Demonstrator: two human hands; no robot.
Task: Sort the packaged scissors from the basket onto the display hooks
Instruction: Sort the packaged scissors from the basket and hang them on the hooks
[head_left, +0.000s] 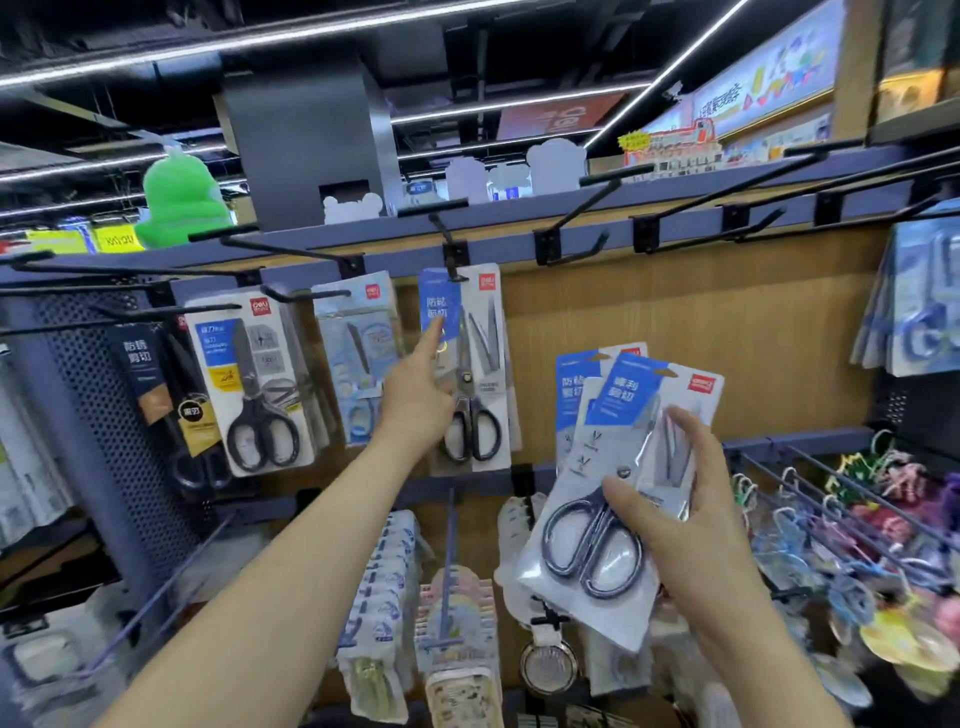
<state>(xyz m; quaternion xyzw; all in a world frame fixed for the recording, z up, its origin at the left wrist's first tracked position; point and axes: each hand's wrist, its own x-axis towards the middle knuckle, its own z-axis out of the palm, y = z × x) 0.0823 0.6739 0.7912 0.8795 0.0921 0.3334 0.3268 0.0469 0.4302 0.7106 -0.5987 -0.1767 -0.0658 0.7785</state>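
Observation:
My right hand (675, 514) grips a fanned bunch of packaged scissors (618, 452) by the lower right side; the front pack has a blue label and dark-handled scissors, and at least one more blue-labelled pack (571, 384) shows behind it. My left hand (415, 400) reaches up with its index finger straight, the tip touching the blue label of a scissors pack (480, 364) that hangs on a black display hook (455, 260). Its other fingers are curled. Empty black hooks (582, 234) stick out to the right of that pack. The basket is out of view.
More scissors packs hang at the left: a black-handled one (260, 384), a pale blue one (358, 353), a dark one (156, 395). Blue packs (914, 312) hang at far right, keychains (857, 519) on lower hooks, small goods (457, 623) below, a green plush (179, 202) on top.

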